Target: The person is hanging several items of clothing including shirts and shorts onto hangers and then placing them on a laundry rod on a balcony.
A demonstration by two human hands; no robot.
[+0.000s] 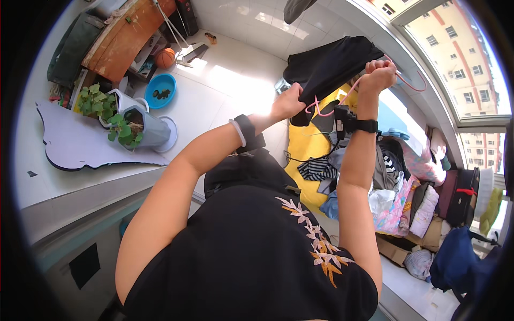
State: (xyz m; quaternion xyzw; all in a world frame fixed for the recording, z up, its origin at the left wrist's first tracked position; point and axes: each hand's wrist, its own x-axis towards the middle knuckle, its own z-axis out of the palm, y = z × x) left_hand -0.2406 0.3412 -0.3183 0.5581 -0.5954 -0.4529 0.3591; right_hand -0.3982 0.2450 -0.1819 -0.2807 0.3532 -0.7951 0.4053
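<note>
A black garment (329, 64) hangs stretched out in front of me, held up between my two hands. The fingers of my left hand (288, 103) pinch its lower left part. Beside those fingers lies a bent end of a pink clothes hanger (344, 97). My right hand (377, 76), raised higher and farther right, is closed around the hanger, whose curved hook sticks out to the right toward the window. One upper corner of the garment reaches a pink arm of the hanger just above my right fist. The cloth hides part of the hanger.
Below my hands, a yellow cloth (303, 172) bears a pile of clothes, including a striped garment (317, 168). Potted plants (138, 128) and a blue basin (160, 80) stand left, with a basketball (165, 58) beyond. Suitcases (461, 196) line the right side by the window.
</note>
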